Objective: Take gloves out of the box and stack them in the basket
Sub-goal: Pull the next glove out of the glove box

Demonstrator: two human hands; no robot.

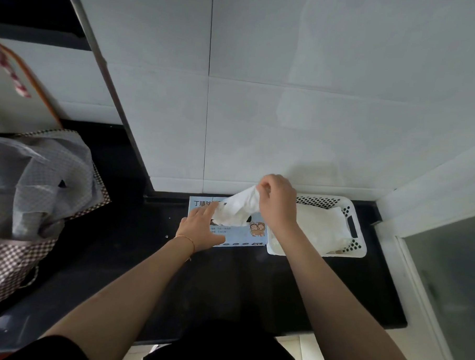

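Now right hand [277, 202] pinches a white glove [236, 209] above the box [238, 235]; left hand [201, 228], fingers straight, presses the box at the worktop's [226, 288] back edge.

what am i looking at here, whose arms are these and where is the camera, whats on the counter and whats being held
There is no machine here: a person works with bare hands, and the one picture comes from a wide-angle camera worn on their head, looking forward and down. That is why both forearms reach in from the bottom.

On the dark counter, against a white tiled wall, lies a light blue box of gloves. To its right stands a white basket with white gloves already lying in it. At far left sits a checked bag.

The left hand rests on the box with straight fingers, steadying it. The right hand pinches a white glove and holds it above the box, its lower end at the opening.
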